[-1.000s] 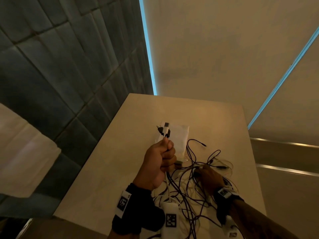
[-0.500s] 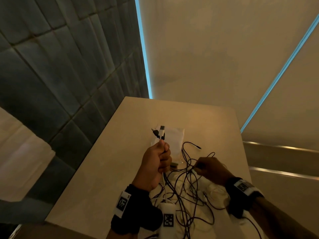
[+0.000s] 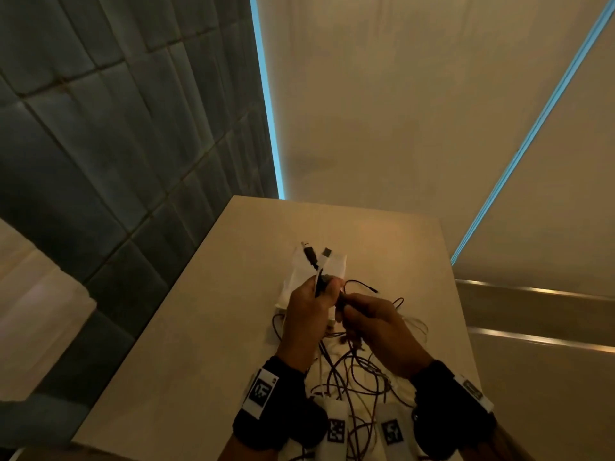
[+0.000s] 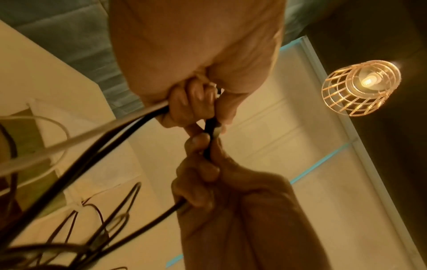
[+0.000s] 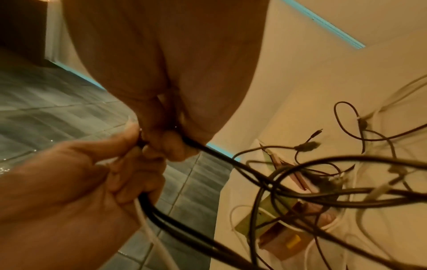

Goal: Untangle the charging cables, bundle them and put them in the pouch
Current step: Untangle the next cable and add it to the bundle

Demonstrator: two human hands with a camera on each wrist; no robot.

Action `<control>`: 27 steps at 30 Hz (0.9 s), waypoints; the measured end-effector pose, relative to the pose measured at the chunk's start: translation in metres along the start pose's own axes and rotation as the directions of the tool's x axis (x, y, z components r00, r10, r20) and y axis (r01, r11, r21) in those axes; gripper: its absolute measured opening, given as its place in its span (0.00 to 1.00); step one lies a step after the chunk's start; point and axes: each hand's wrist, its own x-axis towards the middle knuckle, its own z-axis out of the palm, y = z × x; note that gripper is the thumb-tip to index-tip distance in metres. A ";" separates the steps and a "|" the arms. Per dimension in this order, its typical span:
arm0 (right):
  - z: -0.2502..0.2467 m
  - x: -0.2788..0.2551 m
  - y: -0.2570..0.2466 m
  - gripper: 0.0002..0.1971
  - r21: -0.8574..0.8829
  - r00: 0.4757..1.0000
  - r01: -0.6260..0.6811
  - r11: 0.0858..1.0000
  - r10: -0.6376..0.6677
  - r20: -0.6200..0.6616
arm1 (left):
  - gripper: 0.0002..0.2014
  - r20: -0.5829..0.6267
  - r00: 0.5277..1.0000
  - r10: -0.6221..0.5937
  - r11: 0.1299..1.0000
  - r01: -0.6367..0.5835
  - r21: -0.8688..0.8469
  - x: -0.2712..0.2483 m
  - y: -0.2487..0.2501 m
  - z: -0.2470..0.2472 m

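Both hands are bare. Left hand (image 3: 307,314) and right hand (image 3: 376,322) each carry a wide black fabric wristband (image 3: 279,410) at the wrist. Each band bears a white rectangular tag printed with a black square-patterned marker (image 3: 261,390). White camera housings (image 3: 336,427) with similar markers sit beneath the wrists.

I count two bare hands, left (image 3: 307,322) and right (image 3: 379,331), one beige table (image 3: 186,344), one caged pendant lamp (image 4: 360,87), one flat white pouch (image 3: 301,274).
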 end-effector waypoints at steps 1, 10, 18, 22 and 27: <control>-0.002 -0.002 0.001 0.11 -0.052 1.000 0.006 0.999 -0.007 -0.014 | 0.09 -0.032 0.999 0.020 1.000 -0.021 -0.022 0.001 0.002 -0.003; 0.022 -0.009 -0.024 0.16 -0.056 0.983 0.134 0.989 -0.140 -0.120 | 0.19 0.100 0.995 0.020 0.993 -0.008 -0.122 -0.010 0.008 0.003; 0.016 -0.011 -0.023 0.24 -0.119 0.994 0.108 0.987 -0.104 0.034 | 0.21 0.087 0.990 0.113 0.973 -0.093 -0.209 -0.020 0.017 0.003; 0.009 -0.012 0.010 0.15 -0.105 0.998 0.048 0.993 -0.045 0.032 | 0.17 0.044 0.993 0.108 0.886 -0.076 -0.458 -0.016 0.027 -0.001; 0.002 -0.006 0.049 0.16 -0.225 0.998 0.048 0.973 -0.056 -0.028 | 0.15 0.057 0.997 0.053 0.864 -0.017 -0.502 -0.009 0.029 -0.011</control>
